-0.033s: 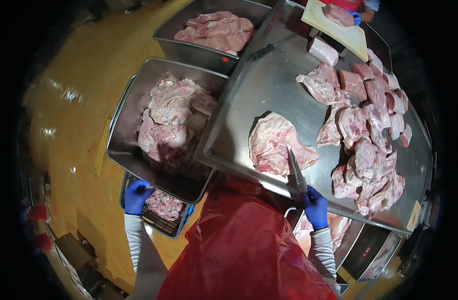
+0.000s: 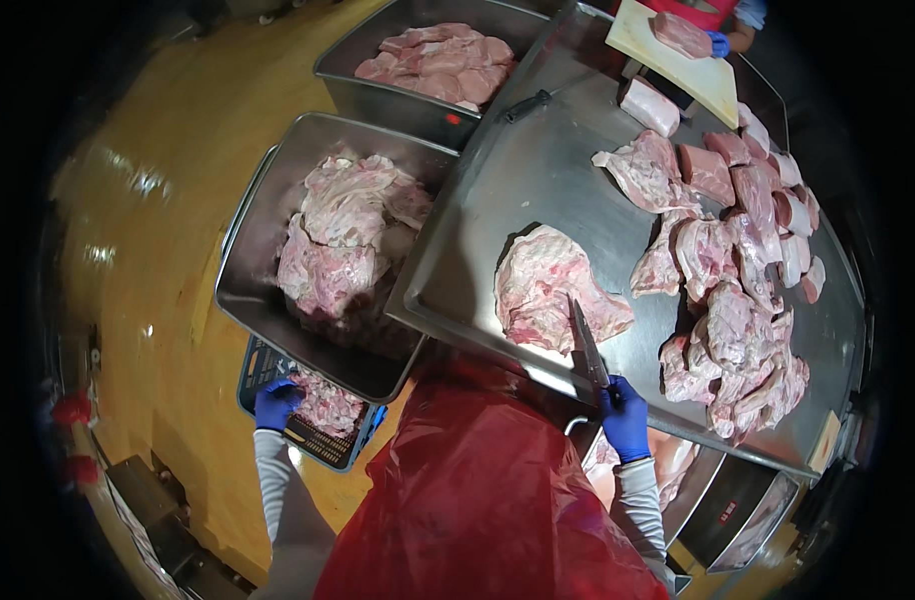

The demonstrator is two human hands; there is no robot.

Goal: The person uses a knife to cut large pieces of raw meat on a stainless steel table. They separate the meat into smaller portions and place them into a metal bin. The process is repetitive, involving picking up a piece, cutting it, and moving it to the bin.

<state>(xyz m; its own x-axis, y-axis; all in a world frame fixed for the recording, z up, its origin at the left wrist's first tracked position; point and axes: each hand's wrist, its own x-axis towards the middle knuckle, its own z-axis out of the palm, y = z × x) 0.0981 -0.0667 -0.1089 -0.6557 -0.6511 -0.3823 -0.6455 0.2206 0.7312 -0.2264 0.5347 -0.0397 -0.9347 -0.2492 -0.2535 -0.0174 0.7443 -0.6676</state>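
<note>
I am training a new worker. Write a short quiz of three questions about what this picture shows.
1. True or false: the right hand holds a knife whose blade lies on the meat slab.
2. Where does the left hand reach?
A. the steel table
B. the blue crate on the floor
C. the white cutting board
3. Fill in: the steel tub beside the table holds pale ____.

Key: 1 true; 2 B; 3 meat.
</note>
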